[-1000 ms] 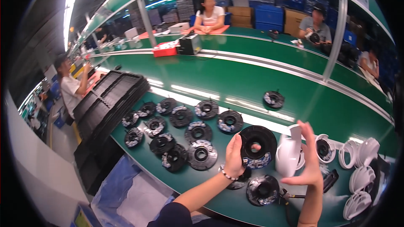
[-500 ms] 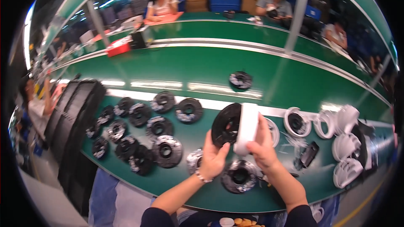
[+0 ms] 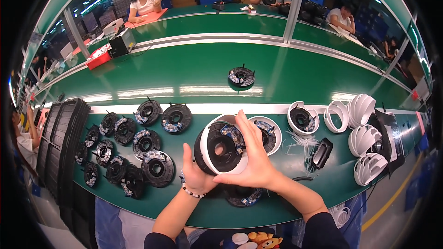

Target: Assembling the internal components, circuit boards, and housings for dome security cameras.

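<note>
Holding a white ring (image 3: 236, 167) with a black disc (image 3: 229, 158) inside, our right hand (image 3: 253, 157) has its grip around the rim, above the green desk (image 3: 272, 216). Our left hand (image 3: 199, 178) is just beside it, fingers hidden, so we cannot tell its grip. Other discs (image 3: 158, 169) lie leftward, other rings (image 3: 370, 169) rightward.

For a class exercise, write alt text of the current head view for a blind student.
A person's right hand grips a white ring with a black disc inside, the left hand at its lower left, over a green workbench. Black discs lie left, white rings right.
</note>
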Demonstrator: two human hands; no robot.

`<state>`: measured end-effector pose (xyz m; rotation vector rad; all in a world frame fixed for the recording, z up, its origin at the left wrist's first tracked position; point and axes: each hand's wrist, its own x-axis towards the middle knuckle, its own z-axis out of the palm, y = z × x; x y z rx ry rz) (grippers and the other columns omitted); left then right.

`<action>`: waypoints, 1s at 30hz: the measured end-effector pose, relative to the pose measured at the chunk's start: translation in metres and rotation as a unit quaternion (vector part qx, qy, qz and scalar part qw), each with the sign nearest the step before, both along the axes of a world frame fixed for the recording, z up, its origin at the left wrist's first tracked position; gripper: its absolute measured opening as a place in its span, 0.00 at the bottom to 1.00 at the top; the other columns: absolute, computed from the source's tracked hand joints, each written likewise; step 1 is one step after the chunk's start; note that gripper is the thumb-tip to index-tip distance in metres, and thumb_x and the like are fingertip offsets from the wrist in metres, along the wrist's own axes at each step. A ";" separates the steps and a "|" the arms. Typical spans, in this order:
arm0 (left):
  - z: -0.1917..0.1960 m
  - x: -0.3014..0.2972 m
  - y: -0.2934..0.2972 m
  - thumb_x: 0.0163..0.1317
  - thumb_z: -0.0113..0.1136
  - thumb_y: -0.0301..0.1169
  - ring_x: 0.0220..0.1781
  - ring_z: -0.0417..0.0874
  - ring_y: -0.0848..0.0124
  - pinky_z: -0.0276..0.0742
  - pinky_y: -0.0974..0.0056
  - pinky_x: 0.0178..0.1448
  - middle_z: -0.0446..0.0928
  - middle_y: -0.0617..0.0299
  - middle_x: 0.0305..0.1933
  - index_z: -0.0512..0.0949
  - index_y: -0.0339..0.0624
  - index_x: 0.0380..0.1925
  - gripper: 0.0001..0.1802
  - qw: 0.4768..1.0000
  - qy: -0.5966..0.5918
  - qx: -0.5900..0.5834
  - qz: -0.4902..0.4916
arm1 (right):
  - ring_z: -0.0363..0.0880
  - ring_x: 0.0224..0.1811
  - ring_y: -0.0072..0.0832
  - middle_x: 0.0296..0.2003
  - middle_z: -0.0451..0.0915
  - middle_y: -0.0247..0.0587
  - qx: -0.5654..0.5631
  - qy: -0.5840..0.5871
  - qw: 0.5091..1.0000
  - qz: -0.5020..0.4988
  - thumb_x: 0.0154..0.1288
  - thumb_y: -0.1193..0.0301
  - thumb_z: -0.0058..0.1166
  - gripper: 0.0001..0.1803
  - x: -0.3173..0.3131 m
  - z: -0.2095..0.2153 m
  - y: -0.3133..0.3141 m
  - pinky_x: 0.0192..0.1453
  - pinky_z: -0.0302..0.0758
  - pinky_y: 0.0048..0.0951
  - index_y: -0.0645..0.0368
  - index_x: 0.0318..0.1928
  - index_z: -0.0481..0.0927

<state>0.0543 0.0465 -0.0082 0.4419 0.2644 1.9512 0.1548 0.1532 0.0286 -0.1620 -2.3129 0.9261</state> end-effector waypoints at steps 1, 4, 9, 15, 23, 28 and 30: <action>0.002 -0.002 0.000 0.58 0.27 0.60 0.59 0.64 0.60 0.59 0.55 0.62 0.62 0.52 0.58 0.57 0.38 0.57 0.39 1.000 -0.010 -0.002 -0.012 | 0.43 0.64 0.50 0.62 0.43 0.58 -0.001 -0.002 1.000 -0.001 0.28 0.53 0.70 0.64 0.000 0.000 0.000 0.64 0.44 0.45 0.66 0.62 0.42; 0.002 -0.009 0.001 0.59 0.30 0.56 0.56 0.67 0.60 0.62 0.56 0.60 0.64 0.51 0.55 0.61 0.38 0.54 0.35 0.998 -0.038 -0.041 -0.019 | 0.46 0.62 0.53 0.61 0.44 0.63 0.019 0.004 1.000 0.013 0.28 0.54 0.69 0.63 -0.001 0.001 0.000 0.62 0.49 0.47 0.70 0.60 0.46; 0.001 -0.015 0.001 0.59 0.33 0.47 0.52 0.70 0.60 0.64 0.56 0.58 0.69 0.52 0.52 0.65 0.36 0.51 0.29 0.996 -0.053 -0.066 -0.032 | 0.47 0.61 0.50 0.60 0.46 0.61 0.002 -0.012 1.000 0.021 0.28 0.55 0.69 0.62 -0.002 0.005 0.004 0.62 0.50 0.44 0.70 0.60 0.46; -0.008 -0.017 0.000 0.56 0.36 0.51 0.53 0.68 0.58 0.64 0.53 0.57 0.66 0.50 0.53 0.62 0.38 0.53 0.32 0.996 -0.076 -0.028 -0.047 | 0.48 0.61 0.49 0.60 0.47 0.61 -0.022 -0.016 0.999 0.035 0.29 0.55 0.70 0.61 0.001 0.005 -0.005 0.62 0.50 0.43 0.67 0.61 0.47; -0.006 -0.017 0.003 0.59 0.32 0.47 0.47 0.74 0.64 0.70 0.60 0.52 0.72 0.54 0.47 0.68 0.39 0.48 0.27 0.997 -0.036 -0.073 -0.005 | 0.46 0.61 0.56 0.61 0.45 0.64 0.072 -0.028 0.997 -0.021 0.30 0.53 0.69 0.59 -0.004 -0.004 -0.024 0.60 0.49 0.50 0.64 0.61 0.49; -0.005 -0.015 0.004 0.59 0.32 0.47 0.47 0.74 0.63 0.71 0.60 0.51 0.72 0.54 0.47 0.68 0.39 0.48 0.27 0.992 -0.057 -0.116 0.017 | 0.48 0.59 0.60 0.60 0.46 0.63 0.059 0.002 0.998 0.006 0.31 0.52 0.67 0.56 -0.008 -0.013 -0.014 0.58 0.51 0.52 0.62 0.60 0.52; 0.000 -0.015 0.003 0.59 0.32 0.47 0.47 0.74 0.62 0.71 0.59 0.51 0.72 0.54 0.46 0.68 0.39 0.47 0.27 0.991 -0.053 -0.122 0.016 | 0.48 0.59 0.59 0.60 0.46 0.62 0.067 0.005 0.997 0.022 0.30 0.52 0.68 0.55 -0.008 -0.012 -0.012 0.58 0.52 0.51 0.63 0.59 0.54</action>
